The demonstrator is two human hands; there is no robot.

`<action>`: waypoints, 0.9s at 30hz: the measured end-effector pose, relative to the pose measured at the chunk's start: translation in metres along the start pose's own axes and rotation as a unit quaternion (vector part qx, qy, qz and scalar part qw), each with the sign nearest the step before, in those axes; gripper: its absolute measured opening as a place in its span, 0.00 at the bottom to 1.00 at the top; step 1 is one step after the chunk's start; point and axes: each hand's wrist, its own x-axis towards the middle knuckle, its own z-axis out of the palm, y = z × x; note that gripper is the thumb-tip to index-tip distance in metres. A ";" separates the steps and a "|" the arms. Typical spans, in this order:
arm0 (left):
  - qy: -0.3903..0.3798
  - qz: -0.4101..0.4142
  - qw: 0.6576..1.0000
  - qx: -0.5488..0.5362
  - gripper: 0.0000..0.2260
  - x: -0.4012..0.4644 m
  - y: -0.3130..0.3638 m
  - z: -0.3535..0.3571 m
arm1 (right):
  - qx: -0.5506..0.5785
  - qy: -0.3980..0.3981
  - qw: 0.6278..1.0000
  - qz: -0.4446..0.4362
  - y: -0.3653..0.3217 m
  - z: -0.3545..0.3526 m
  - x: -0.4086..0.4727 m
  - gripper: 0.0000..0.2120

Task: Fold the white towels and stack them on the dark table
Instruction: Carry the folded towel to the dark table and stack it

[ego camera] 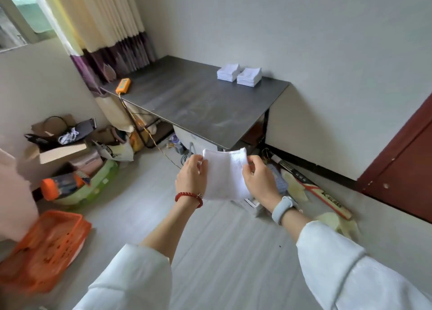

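Note:
A small white towel (225,175) hangs in the air between both hands, in front of the near corner of the dark table (191,101). My left hand (191,178) pinches its left edge near the top. My right hand (258,178) pinches the right edge at about the same height. Two stacks of folded white towels (228,72) (249,76) stand side by side at the table's far right, close to the wall.
An orange device (123,85) with a cord lies at the table's left edge. An orange plastic basket (44,246) sits on the floor at lower left. Boxes and bags (70,150) crowd the left wall. A racket (311,188) lies by the right wall near a brown door (404,169).

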 end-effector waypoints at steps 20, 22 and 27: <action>-0.166 -0.043 0.983 -0.070 0.07 0.501 -0.142 0.081 | -0.001 -0.014 0.993 0.121 -0.071 0.241 0.410 0.11; -0.232 -0.043 0.967 -0.092 0.08 0.537 -0.128 0.109 | -0.003 0.011 0.987 0.159 -0.059 0.235 0.440 0.11; -0.339 -0.020 0.933 -0.120 0.09 0.608 -0.082 0.185 | -0.002 0.063 0.970 0.234 -0.019 0.212 0.517 0.10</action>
